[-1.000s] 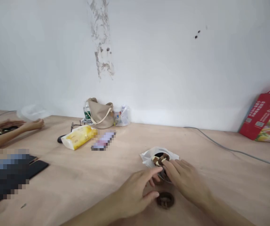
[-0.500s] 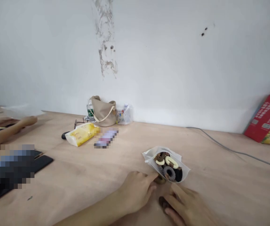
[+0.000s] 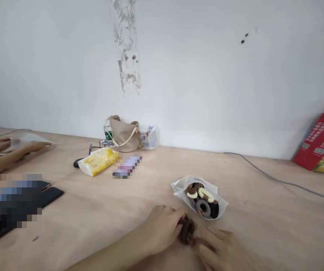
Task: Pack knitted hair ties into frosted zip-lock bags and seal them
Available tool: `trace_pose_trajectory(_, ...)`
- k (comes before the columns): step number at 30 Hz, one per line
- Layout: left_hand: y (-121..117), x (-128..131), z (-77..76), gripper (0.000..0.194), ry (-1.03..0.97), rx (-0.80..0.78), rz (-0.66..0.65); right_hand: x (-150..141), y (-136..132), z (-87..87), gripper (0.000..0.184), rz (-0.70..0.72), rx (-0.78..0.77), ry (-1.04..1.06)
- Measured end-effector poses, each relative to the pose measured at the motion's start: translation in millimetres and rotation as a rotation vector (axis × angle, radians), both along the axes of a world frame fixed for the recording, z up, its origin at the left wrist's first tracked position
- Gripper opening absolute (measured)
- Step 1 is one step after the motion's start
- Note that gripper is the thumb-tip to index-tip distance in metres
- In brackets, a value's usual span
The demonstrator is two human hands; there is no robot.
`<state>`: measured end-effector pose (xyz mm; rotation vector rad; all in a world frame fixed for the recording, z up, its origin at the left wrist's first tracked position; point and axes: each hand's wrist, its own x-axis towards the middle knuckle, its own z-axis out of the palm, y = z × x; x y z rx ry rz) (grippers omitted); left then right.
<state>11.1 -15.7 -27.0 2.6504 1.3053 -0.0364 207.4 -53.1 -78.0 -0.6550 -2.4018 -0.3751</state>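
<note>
Between my two hands, just above the wooden tabletop, are brown fabric hair ties (image 3: 187, 230); they sit close together and I cannot make out how many there are. My left hand (image 3: 162, 227) is closed, pinching them from the left between thumb and fingertips. From the right, the fingertips of my right hand (image 3: 220, 244) press against the same brown bundle; this hand is slightly blurred. Just beyond the hands lies an open frosted zip bag (image 3: 180, 185), its mouth towards me. Inside it are several hair ties (image 3: 203, 207) in grey, cream, brown and black.
Left of centre lie a yellow tissue pack (image 3: 100, 161) and a phone (image 3: 127, 166). A beige handbag (image 3: 124, 133) stands against the wall. At far left another person's hands (image 3: 28, 148) handle a clear bag. A grey cable (image 3: 275, 177) runs towards a red box (image 3: 317, 143).
The brown hair tie by the bag's mouth and the one in my right hand have come together between both hands. The other person's hands have shifted at far left.
</note>
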Motion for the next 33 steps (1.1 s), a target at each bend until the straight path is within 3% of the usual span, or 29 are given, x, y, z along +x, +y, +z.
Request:
trace_pose_trajectory(5, 0.5, -7.9, 17.1, 0.015, -0.034, 0.001, 0.007, -1.9, 2.5, -4.1, 0.033, 0.052, -0.037, -0.051)
trace_pose_trajectory(10, 3.3, 3.4, 35.4, 0.014, -0.184, 0.128, -0.007, -17.1, 4.1, -5.9, 0.017, -0.064, 0.054, -0.028)
trace_pose_trajectory(13, 16.0, 30.5, 32.4, 0.012, -0.119, 0.239, -0.104, -27.9, 6.0, -8.6, 0.028, -0.114, 0.075, -0.034)
trace_pose_trajectory(16, 32.8, 57.4, 26.0, 0.013, -0.087, 0.303, -0.143, -31.1, 5.6, -13.9, 0.008, -0.135, 0.036, -0.06)
trace_pose_trajectory(19, 39.4, 67.9, 24.5, 0.013, -0.115, 0.318, -0.152, -26.7, 4.5, -15.6, 0.006, -0.183, -0.01, -0.058)
trace_pose_trajectory(24, 24.7, 46.2, 23.7, 0.019, -0.249, 0.377, -0.096, -25.4, 7.1, -13.8, 0.029, -0.335, -0.052, 0.039)
trace_pose_trajectory(28, 20.0, 19.6, 11.1, 0.021, -0.477, 0.466, -0.036, -29.4, 5.7, -10.3, 0.01, -0.231, -0.002, 0.036)
trace_pose_trajectory(31, 24.3, 7.6, 0.0, 0.023, -0.58, 0.491, -0.031, -21.0, 2.6, 0.8, 0.02, -0.11, 0.068, 0.064)
trace_pose_trajectory(33, 27.1, 4.2, -4.3, 0.024, -0.638, 0.509, -0.02, -8.4, 4.8, 7.7, 0.027, -0.107, 0.116, 0.113)
